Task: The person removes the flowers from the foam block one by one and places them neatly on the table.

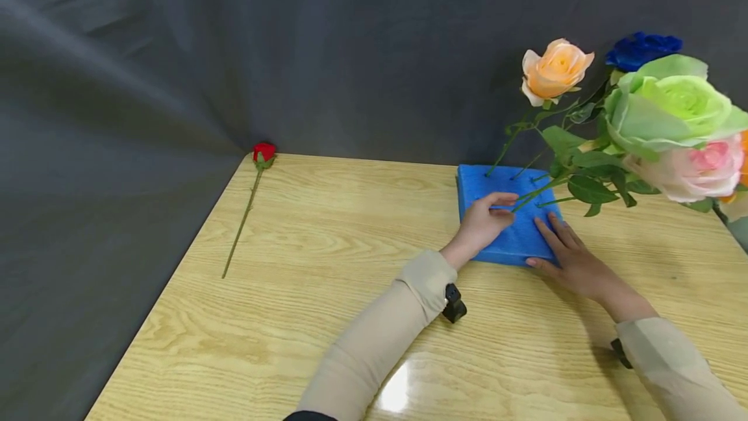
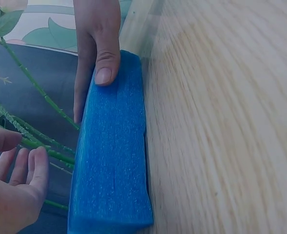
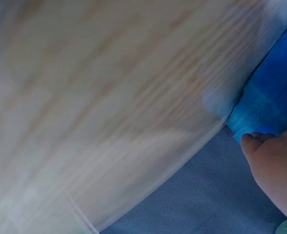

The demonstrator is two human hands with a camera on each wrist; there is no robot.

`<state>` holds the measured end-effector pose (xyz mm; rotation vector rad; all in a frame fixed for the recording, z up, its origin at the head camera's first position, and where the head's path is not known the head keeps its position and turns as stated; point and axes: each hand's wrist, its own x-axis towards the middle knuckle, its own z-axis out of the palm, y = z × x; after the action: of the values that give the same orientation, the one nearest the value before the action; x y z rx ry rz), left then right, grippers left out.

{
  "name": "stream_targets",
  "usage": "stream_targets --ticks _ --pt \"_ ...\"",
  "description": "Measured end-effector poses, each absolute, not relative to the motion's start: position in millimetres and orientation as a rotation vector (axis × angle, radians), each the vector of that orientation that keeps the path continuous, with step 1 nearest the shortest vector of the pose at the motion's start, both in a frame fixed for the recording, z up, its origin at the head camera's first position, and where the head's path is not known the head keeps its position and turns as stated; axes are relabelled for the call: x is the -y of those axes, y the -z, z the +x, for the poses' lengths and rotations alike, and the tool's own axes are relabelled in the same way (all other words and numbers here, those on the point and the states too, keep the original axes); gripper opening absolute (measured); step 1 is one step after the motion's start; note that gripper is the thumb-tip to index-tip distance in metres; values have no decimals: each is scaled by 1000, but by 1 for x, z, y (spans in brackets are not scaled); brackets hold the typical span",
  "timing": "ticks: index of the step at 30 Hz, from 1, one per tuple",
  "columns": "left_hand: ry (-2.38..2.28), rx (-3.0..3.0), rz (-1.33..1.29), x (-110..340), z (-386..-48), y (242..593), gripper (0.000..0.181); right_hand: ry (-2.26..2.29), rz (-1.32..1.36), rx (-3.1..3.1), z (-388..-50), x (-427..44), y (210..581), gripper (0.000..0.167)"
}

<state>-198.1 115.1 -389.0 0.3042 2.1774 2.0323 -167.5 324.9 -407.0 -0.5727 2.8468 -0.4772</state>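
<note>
- Blue foam block point(image 1: 514, 242), head view: on the wooden table point(image 1: 339, 213), right of centre; peach rose point(image 1: 558, 71) stuck in it; right hand point(image 1: 573, 262) spread on its near right corner;
- Left wrist view: left hand point(image 2: 16, 192) pinching a green stem point(image 2: 60, 156) beside the block;
- Right wrist view: right hand touching the block; fingers partly hidden.

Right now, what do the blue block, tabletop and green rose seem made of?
Blue block: probably plastic foam, faintly glossy, its surface finely speckled. Tabletop: wood or wood-look laminate, smooth; grain shows and light glares off it. Green rose: perhaps fabric, matte; its thin petals show no glare.
</note>
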Motion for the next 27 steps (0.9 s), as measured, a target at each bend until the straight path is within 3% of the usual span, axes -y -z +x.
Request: stream_targets --ticks 13,27 --pt "-1891 -2329 408 -119 -202 388 35 462 -573 -2847 -168 -324 408 85" --pt "-1749 -2478 455 -119 -206 389 25 469 -607 -2861 -168 -325 408 84"
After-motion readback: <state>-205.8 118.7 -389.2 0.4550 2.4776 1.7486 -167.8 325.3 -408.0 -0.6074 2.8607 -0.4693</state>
